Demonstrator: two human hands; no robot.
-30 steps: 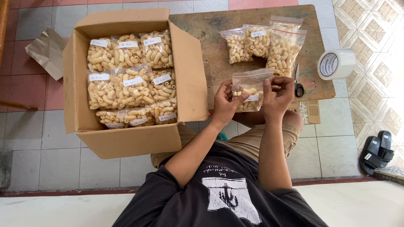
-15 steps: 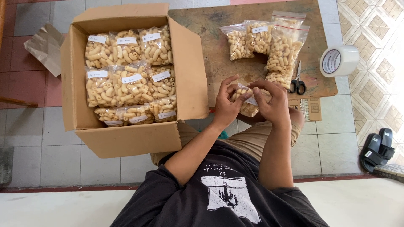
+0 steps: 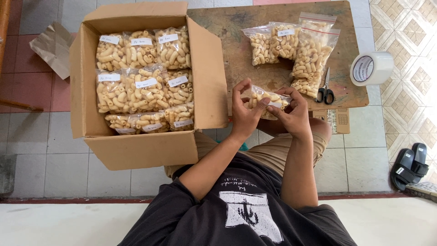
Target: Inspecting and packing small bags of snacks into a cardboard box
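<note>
Both grips, left hand (image 3: 243, 116) and right hand (image 3: 293, 114), are clamped on one snack bag (image 3: 268, 99); cardboard box (image 3: 145, 146) looks nearly full, with roughly three loose bags (image 3: 296, 50) left on the worktop (image 3: 236, 50).
</note>
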